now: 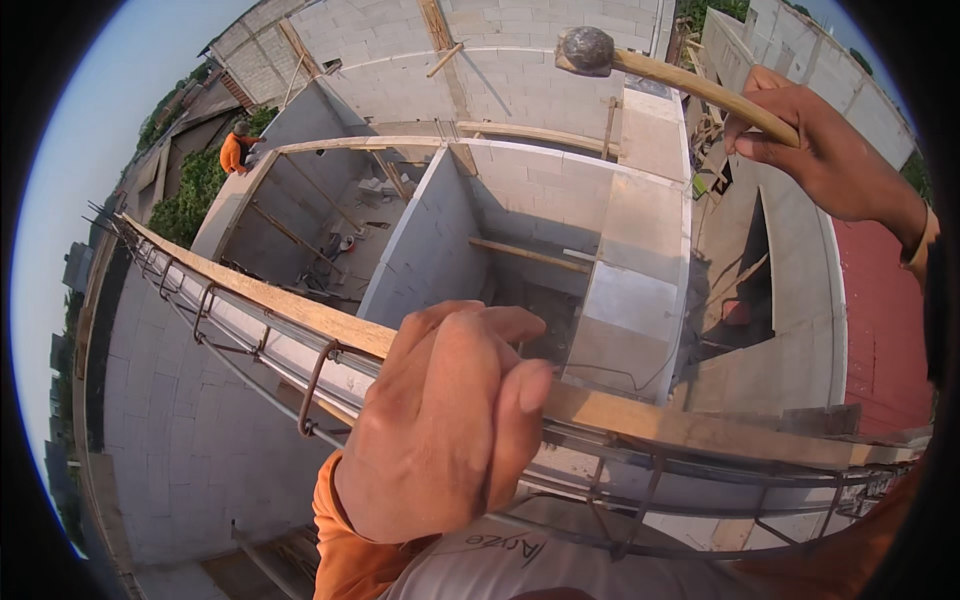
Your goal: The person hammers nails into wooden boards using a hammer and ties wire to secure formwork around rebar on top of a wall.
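Observation:
High at the upper right, my right hand [810, 160] grips the wooden handle of a hammer [585, 52] with a dark, blunt head, raised above the wall. My left hand [440, 420] is at the centre, fingers curled together over a long timber board [650, 410]; whatever lies between them is hidden. The board runs from the upper left to the lower right. Along its near side lies a steel rebar cage [322, 390] with bent square stirrups, on top of a light block wall.
Below are block-walled rooms [400, 250] with timber props and rubble. A person [236, 152] in orange crouches on a far wall at the upper left. A red surface [880, 320] lies at the right, greenery [185, 210] at the left, and the wall drops away on the near left.

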### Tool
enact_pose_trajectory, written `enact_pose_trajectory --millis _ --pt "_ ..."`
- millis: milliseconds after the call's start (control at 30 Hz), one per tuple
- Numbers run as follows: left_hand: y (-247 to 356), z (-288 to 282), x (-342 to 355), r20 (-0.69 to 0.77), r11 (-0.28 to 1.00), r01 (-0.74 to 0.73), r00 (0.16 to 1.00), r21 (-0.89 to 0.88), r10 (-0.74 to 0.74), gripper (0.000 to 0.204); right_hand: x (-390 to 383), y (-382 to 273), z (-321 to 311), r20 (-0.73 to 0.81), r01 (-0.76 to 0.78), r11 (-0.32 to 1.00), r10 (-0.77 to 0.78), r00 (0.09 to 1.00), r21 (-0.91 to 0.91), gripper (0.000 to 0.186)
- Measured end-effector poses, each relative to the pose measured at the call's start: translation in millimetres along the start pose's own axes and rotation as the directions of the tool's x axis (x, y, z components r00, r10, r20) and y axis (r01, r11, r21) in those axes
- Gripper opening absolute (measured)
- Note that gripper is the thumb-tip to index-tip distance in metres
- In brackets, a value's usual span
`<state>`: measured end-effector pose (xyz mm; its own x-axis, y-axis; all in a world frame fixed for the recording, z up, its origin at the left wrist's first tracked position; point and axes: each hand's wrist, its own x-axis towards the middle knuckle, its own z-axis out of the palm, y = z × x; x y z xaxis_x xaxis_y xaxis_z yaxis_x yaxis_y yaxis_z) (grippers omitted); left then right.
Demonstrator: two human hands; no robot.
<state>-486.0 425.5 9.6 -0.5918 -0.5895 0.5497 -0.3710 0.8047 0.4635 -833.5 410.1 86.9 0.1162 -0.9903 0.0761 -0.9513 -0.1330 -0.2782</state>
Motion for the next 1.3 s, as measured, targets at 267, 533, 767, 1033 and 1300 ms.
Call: enact_pose_trajectory --millis 267,533,767,1033,1300 --pt "5 12 5 -0.074 0.999 -0.005 0.997 0.043 0.008 0.042 -10 28 74 0.197 0.090 0.984 -0.119 0.973 0.153 0.020" --pt "1 21 0 -0.316 0.994 0.072 0.944 -0.081 -0.094 0.037 18 22 108 0.307 -0.203 0.891 0.077 0.949 0.405 0.027" --pt "-26 20 -3 -0.366 0.991 0.103 0.922 -0.080 -0.125 0.036 32 1 109 0.394 -0.310 0.869 0.148 0.907 0.386 0.023" --pt "-54 16 -3 -0.425 0.972 0.121 0.883 -0.204 -0.199 0.036 -12 3 60 0.313 -0.308 0.900 0.210 0.926 0.309 0.030" --pt "-66 -3 -11 -0.459 0.956 0.083 0.863 -0.283 -0.210 0.037 -17 -14 50 0.112 -0.473 0.795 0.468 0.877 0.380 0.060"
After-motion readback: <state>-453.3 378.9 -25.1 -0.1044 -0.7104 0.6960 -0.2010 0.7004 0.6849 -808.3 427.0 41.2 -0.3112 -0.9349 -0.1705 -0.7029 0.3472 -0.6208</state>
